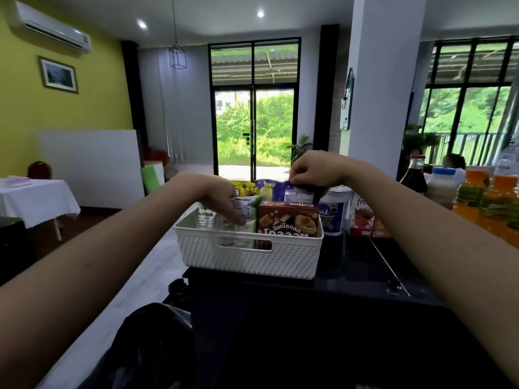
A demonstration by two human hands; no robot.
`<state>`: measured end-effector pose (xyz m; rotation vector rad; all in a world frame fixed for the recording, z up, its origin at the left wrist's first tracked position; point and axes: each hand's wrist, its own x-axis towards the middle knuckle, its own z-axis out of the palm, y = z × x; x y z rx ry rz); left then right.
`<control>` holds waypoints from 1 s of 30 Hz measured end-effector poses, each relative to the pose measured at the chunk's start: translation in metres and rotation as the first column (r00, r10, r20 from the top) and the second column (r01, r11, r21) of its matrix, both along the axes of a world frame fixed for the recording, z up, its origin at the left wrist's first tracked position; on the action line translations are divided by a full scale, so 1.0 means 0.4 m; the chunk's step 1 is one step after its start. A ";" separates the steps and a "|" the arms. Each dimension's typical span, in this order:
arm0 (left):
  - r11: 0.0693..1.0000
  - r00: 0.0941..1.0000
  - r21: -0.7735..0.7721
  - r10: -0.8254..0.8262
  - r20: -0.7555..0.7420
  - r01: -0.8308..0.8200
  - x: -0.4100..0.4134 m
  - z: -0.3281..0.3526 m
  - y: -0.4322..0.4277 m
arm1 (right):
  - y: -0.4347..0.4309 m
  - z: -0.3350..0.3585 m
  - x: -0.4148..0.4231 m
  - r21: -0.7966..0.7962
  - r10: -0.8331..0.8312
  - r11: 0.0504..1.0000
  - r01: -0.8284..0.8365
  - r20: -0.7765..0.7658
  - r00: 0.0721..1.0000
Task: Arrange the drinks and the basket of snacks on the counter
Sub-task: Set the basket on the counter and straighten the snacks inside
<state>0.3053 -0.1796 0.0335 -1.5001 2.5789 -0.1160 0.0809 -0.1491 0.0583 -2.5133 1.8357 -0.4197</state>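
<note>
We see the dark counter point(351, 265) under the white basket point(252, 256), with orange juice bottles point(477, 197), a cola bottle point(414, 178) and a tub point(335, 214) right of the basket. Inside the basket, our left hand point(222, 197) grips the green-edged packet point(247, 209). Our right hand point(311, 169) pinches the purple packet point(297, 193) behind the brown box point(289, 220).

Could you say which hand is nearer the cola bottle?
Right. The right hand pinches a purple packet left of the bottle; the left hand grips a green packet farther left.
</note>
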 end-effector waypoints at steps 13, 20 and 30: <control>0.999 0.946 0.041 -0.009 -0.325 0.023 0.029 0.028 -0.018 | -0.021 0.015 -0.029 0.172 -0.161 0.980 0.098 0.403 0.901; 0.934 0.968 -0.342 0.012 -0.252 -0.100 -0.003 0.061 -0.145 | -0.117 0.012 0.005 0.054 -0.213 0.977 0.206 0.229 0.950; 0.987 0.999 -0.163 0.018 0.028 -0.013 -0.090 0.017 -0.220 | -0.216 -0.057 0.049 -0.093 -0.211 0.976 0.195 -0.216 0.953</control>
